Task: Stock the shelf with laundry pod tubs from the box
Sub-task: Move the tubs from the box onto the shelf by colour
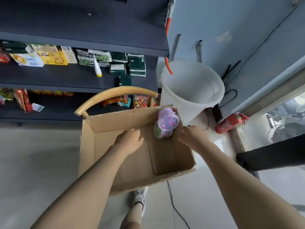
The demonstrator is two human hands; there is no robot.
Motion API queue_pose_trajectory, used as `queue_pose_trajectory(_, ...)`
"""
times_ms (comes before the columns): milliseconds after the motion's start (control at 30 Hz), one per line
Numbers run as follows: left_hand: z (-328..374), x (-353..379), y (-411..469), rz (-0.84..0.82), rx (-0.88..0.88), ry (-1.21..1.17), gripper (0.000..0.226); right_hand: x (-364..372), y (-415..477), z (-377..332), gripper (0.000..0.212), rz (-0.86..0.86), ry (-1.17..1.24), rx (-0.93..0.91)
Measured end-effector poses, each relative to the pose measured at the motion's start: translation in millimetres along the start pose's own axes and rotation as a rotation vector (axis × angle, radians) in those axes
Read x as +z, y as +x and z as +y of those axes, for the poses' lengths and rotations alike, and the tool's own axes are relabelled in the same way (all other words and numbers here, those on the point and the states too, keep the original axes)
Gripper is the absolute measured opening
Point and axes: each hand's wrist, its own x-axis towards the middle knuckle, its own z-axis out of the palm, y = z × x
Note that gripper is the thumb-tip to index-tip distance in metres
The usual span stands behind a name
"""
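- The cardboard box (92,146) is sitting open just ahead of the person, seemingly on a wooden chair (115,93). Its floor is showing mostly bare, so I am judging the stocking to be nearly done.
- The left hand (130,138) is hanging low inside the box, fingers loosely bent and grasping nothing. It would be doing most good bracing the box wall.
- The right hand (189,134) is reaching in at the right wall, just beside the tubs. Its fingers are hidden, so I cannot tell whether they are gripping.
- The purple laundry pod tub (168,121) is lying tilted in the far right corner, resting on a greenish tub (157,132). Lifting the top one first, by its body rather than its lid, is looking safest.
- The dark shelf (66,80) beyond is offering bare space in front of its packets.
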Motion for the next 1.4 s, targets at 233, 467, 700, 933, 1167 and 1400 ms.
queue_pose_trajectory(233,0.2,41.7,91.9,-0.174,-0.177,-0.228,0.024,29.5,100.0,24.0,0.037,-0.172,0.126,-0.009)
queue_pose_trajectory(467,4.2,88.9,145.9,-0.252,-0.304,-0.417,0.017,39.4,159.1,37.6,0.031,0.028,0.374,0.057)
queue_pose_trajectory(700,10.9,139.3,170.9,-0.289,-0.438,-0.554,0.023,74.5,191.4,48.9,0.057,-0.012,0.432,-0.091)
queue_pose_trajectory(933,24.0,185.7,191.5,-0.257,-0.562,-0.767,0.036,104.6,201.5,56.7,0.044,0.200,0.507,-0.145)
queue_pose_trajectory(1167,35.1,207.7,199.4,-0.238,-0.640,-0.948,0.053,103.1,197.8,56.5,0.040,0.257,0.663,-0.095)
queue_pose_trajectory(1400,45.1,215.0,204.3,-0.187,-0.694,-1.148,0.072,64.6,170.7,81.0,0.008,0.133,0.898,0.137)
